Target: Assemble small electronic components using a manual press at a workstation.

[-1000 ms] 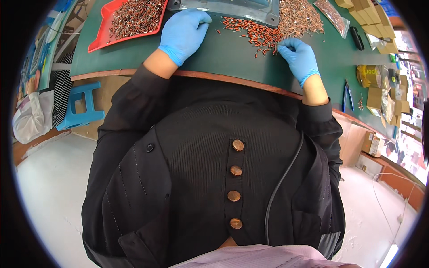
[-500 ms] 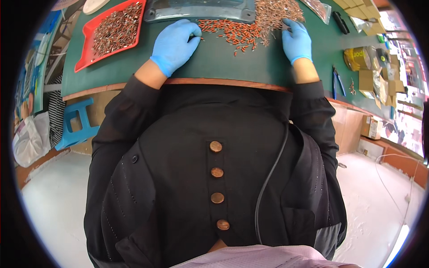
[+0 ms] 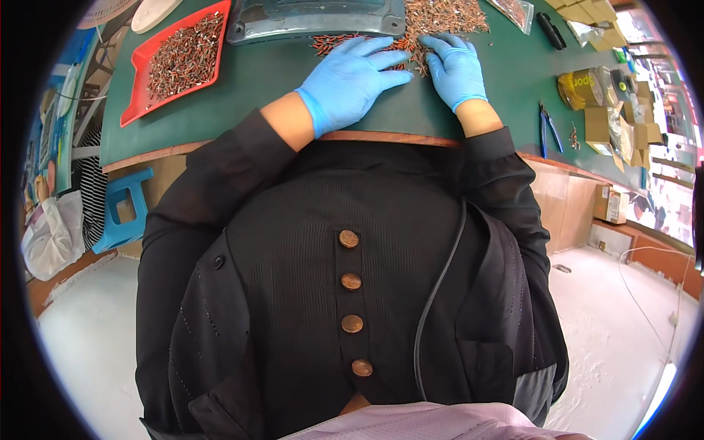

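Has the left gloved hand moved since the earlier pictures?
Yes. Judged against the red tray, the left hand has shifted to the right, so the gap between them is wider now.

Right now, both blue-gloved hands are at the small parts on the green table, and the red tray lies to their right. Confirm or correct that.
Wrong side: the head view shows the red tray to the left of the left hand and right hand. The rest stands.
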Demonstrator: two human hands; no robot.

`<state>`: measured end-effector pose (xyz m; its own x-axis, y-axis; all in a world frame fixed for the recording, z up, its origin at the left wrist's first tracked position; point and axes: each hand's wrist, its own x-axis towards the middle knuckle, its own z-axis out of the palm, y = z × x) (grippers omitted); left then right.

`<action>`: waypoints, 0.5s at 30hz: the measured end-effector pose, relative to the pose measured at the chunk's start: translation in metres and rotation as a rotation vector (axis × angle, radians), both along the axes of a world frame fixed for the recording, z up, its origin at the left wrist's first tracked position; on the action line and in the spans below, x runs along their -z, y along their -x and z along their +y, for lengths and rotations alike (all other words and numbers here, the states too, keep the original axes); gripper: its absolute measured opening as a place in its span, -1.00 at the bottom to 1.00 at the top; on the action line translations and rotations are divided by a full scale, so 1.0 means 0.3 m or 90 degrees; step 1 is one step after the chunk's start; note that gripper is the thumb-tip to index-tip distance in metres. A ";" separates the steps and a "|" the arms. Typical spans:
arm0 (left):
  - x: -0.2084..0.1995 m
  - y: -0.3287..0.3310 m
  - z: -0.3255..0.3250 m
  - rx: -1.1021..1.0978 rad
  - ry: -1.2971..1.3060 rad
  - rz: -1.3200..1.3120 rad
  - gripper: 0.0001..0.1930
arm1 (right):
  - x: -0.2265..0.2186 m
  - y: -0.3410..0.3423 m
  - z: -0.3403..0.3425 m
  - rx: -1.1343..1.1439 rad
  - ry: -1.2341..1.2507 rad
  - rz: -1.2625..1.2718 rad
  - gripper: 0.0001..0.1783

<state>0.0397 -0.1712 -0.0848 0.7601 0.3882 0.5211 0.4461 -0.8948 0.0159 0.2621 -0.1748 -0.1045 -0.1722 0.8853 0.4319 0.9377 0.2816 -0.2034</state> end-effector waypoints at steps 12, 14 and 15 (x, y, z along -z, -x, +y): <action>0.028 0.144 0.070 -0.013 0.012 0.046 -0.76 | -0.005 -0.031 -0.100 -0.001 0.042 0.212 -0.77; 0.036 0.144 0.068 -0.025 0.013 0.029 -0.77 | -0.009 -0.028 -0.107 0.012 0.069 0.192 -0.77; 0.039 0.135 0.064 -0.018 0.027 -0.011 -0.80 | -0.020 -0.018 -0.108 0.026 0.068 0.229 -0.77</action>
